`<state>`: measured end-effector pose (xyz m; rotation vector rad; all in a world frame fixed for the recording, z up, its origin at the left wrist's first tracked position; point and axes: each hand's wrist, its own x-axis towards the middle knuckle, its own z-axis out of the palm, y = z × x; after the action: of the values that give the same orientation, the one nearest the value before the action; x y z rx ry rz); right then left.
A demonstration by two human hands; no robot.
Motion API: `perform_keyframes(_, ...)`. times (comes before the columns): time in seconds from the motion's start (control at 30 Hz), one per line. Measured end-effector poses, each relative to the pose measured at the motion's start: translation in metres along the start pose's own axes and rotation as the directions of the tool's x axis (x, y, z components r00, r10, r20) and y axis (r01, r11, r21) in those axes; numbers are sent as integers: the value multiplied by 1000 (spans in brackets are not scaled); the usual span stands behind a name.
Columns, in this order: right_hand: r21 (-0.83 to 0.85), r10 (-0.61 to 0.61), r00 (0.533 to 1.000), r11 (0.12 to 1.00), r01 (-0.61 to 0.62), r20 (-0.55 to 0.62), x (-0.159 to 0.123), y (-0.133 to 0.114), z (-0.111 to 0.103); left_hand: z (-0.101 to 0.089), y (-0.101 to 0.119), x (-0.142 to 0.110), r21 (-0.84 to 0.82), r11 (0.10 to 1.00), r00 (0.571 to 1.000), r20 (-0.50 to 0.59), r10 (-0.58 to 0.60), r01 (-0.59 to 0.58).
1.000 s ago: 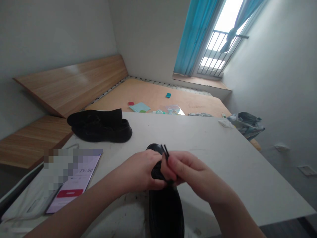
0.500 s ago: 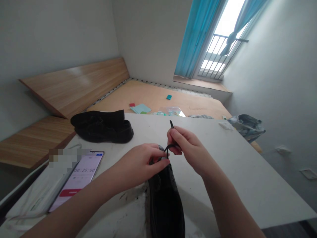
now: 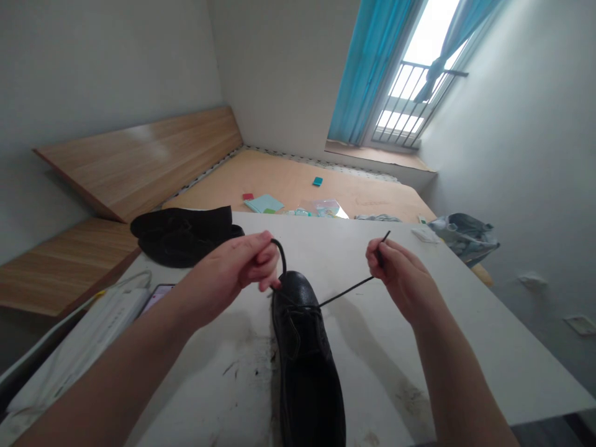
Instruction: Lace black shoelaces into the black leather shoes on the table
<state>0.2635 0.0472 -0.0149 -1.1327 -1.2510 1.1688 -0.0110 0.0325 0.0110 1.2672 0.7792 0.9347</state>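
Note:
A black leather shoe (image 3: 307, 347) stands upright on the white table, its toe pointing away from me and its opening near me. A thin black shoelace (image 3: 347, 290) runs out both ways from the front of the shoe. My left hand (image 3: 254, 264), left of the toe, pinches one part of the lace, which bends in a curve above the fingers. To the right of the shoe, my right hand (image 3: 391, 261) is closed on the other end, and the tip sticks up past the fingers. On the right side the lace is drawn straight.
Another pair of black shoes (image 3: 179, 236) lies at the table's (image 3: 465, 323) far left. A phone (image 3: 156, 298) and a white box (image 3: 88, 354) are partly behind my left arm. Beyond the table, a bed (image 3: 279, 171) holds small packets; a bag (image 3: 465, 239) stands at the right.
My hands have moved apart, the left one to the left and up, the right one to the right. The lace between them has been pulled out across the shoe's front.

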Motion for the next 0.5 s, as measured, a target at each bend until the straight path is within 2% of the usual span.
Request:
perform_keyframes(0.07,-162,-32,998,986,40,50,-10,5,-13,-11,6,-1,-52,999,998,-59,-7,4)
perform_keyframes(0.13,-388,-40,979,914,116,199,-24,11,-18,-22,11,-3,-4,1000,995,-103,-4,3)
perform_keyframes(0.2,-544,8,930,813,208,367,-38,17,-16,-32,12,-7,154,987,996,-91,-22,36)
perform_keyframes(0.27,-635,63,895,727,261,441,-49,21,-10,-37,12,-12,363,927,995,-16,-98,97)
perform_keyframes(0.37,-712,99,899,649,266,426,-60,24,1,-28,8,-18,624,776,973,105,-206,97)
perform_keyframes(0.5,-711,73,909,650,268,410,-68,25,12,8,-3,-20,823,567,951,206,-231,-40)
